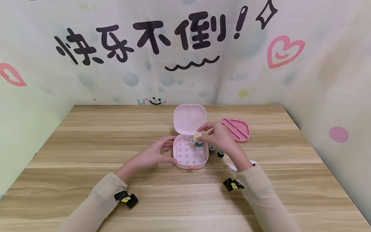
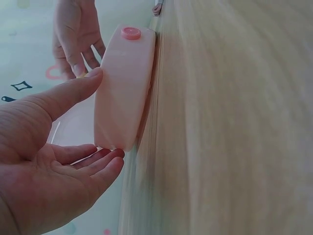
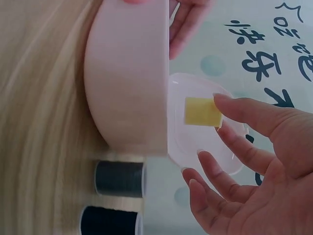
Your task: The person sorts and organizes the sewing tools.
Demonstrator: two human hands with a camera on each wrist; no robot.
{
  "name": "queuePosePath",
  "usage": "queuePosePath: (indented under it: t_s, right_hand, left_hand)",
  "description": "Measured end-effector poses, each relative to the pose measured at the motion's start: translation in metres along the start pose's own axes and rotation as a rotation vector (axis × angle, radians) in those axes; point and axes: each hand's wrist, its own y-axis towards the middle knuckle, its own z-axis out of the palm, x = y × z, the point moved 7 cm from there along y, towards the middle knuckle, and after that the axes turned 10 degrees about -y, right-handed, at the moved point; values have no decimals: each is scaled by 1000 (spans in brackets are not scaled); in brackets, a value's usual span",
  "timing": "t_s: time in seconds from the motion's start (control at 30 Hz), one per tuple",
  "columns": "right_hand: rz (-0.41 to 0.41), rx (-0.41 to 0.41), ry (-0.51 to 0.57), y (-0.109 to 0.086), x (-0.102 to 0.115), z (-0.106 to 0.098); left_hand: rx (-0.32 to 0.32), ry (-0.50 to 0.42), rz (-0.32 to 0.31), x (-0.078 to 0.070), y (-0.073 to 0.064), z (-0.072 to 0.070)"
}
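Observation:
A pale pink sewing box (image 1: 191, 166) stands on the table with its lid (image 1: 189, 118) raised and rows of small pegs inside. My left hand (image 1: 155, 152) rests against its left side; the thumb touches the front rim and the outstretched fingers touch farther back. Between thumb and index finger, my right hand (image 1: 218, 135) pinches a yellow thread spool (image 3: 203, 111) above the back right of the box. A beige spool (image 1: 192, 142) and a green spool (image 1: 199, 144) stand in the box just below that hand.
Right of the box, a grey spool (image 1: 212, 148) and a black spool (image 1: 221, 153) stand on the wooden table. A darker pink divided tray (image 1: 238, 129) lies behind them. A small white object (image 1: 231, 167), partly hidden, lies by my right wrist.

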Motion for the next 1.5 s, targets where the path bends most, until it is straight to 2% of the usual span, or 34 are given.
queuePosePath:
  t_s: [0.4,0.6,0.8,0.97,1.5]
  right_hand:
    - [-55,-14,-38,7,12,15]
    - [-15,21,0,10,14,23]
    - [3,39,-42,14,18,29]
    - [0,47,-26,15,19,33]
    - [39,80,-5,19,9,48]
  left_hand:
    - [8,-15,18,-1,0,1]
    - [15,-28,26,-2,0,1]
    - [13,-27,13,-3,0,0]
    - [11,-22,2,-2,0,1]
    - [2,-18,-1,1,1,1]
